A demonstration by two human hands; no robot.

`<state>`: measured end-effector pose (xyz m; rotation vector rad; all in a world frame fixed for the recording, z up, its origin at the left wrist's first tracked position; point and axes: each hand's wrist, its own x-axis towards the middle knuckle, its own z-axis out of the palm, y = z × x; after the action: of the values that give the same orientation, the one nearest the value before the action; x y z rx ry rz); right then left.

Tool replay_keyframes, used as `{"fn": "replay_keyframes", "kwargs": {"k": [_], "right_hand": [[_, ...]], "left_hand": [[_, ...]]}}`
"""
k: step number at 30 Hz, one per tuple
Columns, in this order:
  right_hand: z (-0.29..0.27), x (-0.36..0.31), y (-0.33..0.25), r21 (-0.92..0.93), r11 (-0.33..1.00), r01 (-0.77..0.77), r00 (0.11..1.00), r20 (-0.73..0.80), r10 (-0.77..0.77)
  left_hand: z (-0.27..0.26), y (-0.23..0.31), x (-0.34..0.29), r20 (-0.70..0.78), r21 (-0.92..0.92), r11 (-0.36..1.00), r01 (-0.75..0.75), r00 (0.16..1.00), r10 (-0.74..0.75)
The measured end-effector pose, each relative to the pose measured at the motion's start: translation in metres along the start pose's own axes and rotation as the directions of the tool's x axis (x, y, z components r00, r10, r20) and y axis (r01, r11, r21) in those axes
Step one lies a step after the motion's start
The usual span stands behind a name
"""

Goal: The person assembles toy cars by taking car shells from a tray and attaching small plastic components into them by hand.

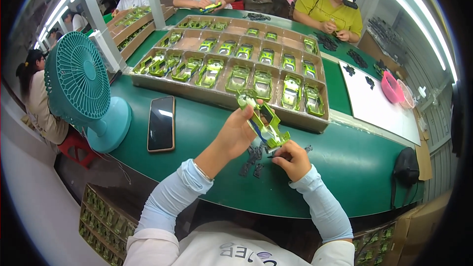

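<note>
My left hand (233, 137) grips a bright green toy car body shell (274, 136), tilted above the green table. My right hand (294, 160) is just below the shell's lower end, fingers closed in a pinch. A small black plastic part pokes out at its fingertips, its shape mostly hidden. Beneath the hands lie several loose black plastic parts (254, 154) on the tabletop. Beyond them is a compartmented cardboard tray (189, 92) with many green car shells, such as one green shell (291, 92) at its front right.
A teal fan (81, 76) and a phone (161, 124) are at the left. To the right are a white board (379, 103), a pink basket (392, 87) and a black pouch (406, 165). Co-workers sit across the table, one in a yellow-green shirt (315, 10).
</note>
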<state>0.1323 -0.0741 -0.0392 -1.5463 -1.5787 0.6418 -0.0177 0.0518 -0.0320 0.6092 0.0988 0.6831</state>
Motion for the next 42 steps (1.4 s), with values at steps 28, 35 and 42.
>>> {"fn": "replay_keyframes", "kwargs": {"k": [28,35,42], "right_hand": [[0.005,-0.016,0.001,0.677,0.673,-0.297,0.814,-0.190,0.550],[0.002,-0.014,0.001,0.699,0.609,-0.375,0.760,-0.145,0.634],[0.001,-0.013,0.001,0.696,0.598,-0.397,0.763,-0.112,0.637]], "left_hand": [[0.009,-0.013,-0.014,-0.100,0.059,0.904,0.423,0.904,-0.416],[0.009,-0.012,-0.013,-0.135,0.043,0.893,0.447,0.888,-0.438],[0.009,-0.011,-0.013,-0.143,0.004,0.900,0.435,0.891,-0.431]]}}
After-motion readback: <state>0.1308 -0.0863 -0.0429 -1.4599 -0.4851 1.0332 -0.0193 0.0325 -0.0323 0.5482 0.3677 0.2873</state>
